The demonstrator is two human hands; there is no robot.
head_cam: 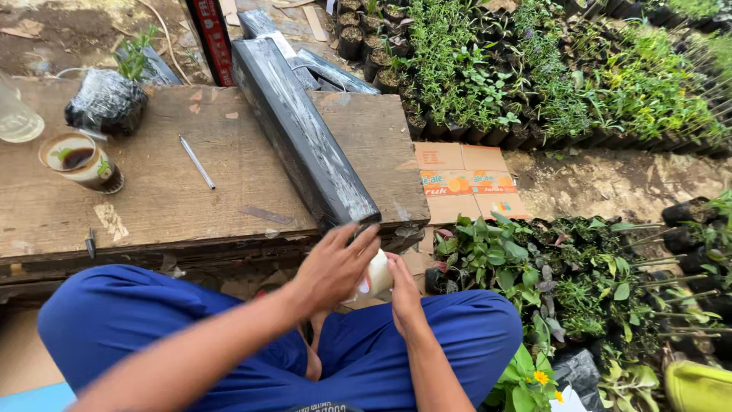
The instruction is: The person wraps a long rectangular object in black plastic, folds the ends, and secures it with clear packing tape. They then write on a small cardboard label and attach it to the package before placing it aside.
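Note:
I sit cross-legged in blue trousers before a low wooden board. Both hands meet over my lap around a small white roll with a red patch, likely tape. My left hand covers it from the upper left, fingers spread and touching the near end of a long black plastic-wrapped bundle. My right hand grips the roll from the right side. The roll is mostly hidden by the fingers.
On the board lie a silver pen, a cup of dark drink, a black-bagged seedling and a clear container. Flattened cardboard lies on the ground. Potted seedlings crowd the right side and far edge.

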